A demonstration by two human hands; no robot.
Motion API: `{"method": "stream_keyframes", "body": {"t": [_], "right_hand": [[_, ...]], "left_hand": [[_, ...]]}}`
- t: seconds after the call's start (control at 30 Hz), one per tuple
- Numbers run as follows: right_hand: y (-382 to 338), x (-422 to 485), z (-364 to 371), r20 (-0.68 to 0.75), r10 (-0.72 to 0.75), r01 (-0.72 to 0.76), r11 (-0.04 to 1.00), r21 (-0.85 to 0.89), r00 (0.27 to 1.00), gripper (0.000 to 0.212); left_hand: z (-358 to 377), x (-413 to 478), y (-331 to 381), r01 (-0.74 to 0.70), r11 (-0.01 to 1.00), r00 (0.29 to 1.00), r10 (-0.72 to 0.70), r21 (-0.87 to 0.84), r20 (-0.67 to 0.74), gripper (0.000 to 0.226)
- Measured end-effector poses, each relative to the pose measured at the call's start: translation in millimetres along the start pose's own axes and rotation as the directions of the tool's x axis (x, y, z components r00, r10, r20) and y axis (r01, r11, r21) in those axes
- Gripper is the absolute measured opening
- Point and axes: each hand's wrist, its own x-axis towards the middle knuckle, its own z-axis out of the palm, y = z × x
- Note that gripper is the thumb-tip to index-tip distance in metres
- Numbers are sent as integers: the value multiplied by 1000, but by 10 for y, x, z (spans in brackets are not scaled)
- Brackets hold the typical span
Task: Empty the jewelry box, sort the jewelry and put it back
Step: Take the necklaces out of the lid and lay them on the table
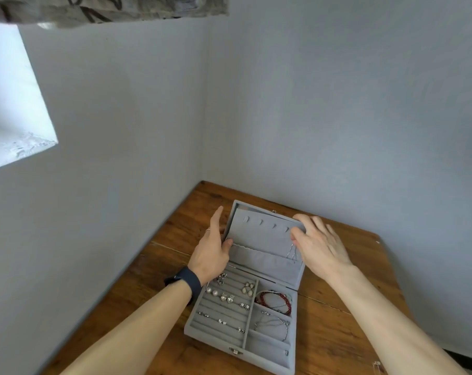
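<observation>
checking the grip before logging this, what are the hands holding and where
Both hold the lid of the open jewelry box: the left hand grips its left edge, the right hand its upper right corner.

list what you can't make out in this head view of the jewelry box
- Head view: top of the necklace chain in the lid, hidden by the right hand.
- Head view: back-left corner of the jewelry box, under the left hand.
- Head view: earrings, too small for detail.
- Head view: small thing on the table near the bottom edge, too small.

Dark navy wristband [185, 280] on left wrist; thin ring [207, 230] on left hand [212, 253]; forearms [137, 326] bare.
</observation>
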Motion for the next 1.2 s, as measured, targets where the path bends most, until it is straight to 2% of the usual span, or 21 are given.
{"method": "stream_keyframes", "body": {"t": [0.1, 0.2, 0.33, 0.6, 0.67, 0.8, 0.93, 1.07, 1.2], "right_hand": [[55, 13, -20, -6, -41, 41, 999, -8, 999, 10], [103, 14, -65, -68, -30, 38, 992, 124, 997, 13], [138, 10, -199, -173, 54, 6, 944, 330, 984, 12], [166, 16, -581, -319, 203, -12, 860, 511, 926, 8], [162, -7, -714, -361, 224, 9, 839, 543, 905, 13], [159, -117, -1006, -427, 225, 41, 847, 531, 876, 9], [140, -241, -1213, -440, 198, 46, 873, 485, 876, 7], [147, -350, -1388, -334, 214, -35, 882, 469, 918, 8], [120, -457, -1395, -280, 224, -70, 880, 470, 934, 8]], "left_hand": [[-18, 0, 22, -2, 1000, 1000, 2, -4, -3, 85], [-13, 6, 46, -2, 1000, 1000, 2, 5, -7, 86], [-14, 10, 62, 8, 1000, 1000, -8, 22, -2, 87], [-126, 20, 189, 30, 997, 999, -34, 77, 39, 88], [-186, 17, 298, 14, 996, 1000, -15, 90, 16, 88], [-295, -29, 638, -68, 993, 997, 70, 92, -15, 83], [-309, -104, 1072, -180, 981, 984, 179, 75, 16, 70], [-295, -226, 1440, -305, 934, 952, 295, 188, 78, 61], [-243, -276, 1502, -301, 885, 952, 255, 355, 170, 60]]}}
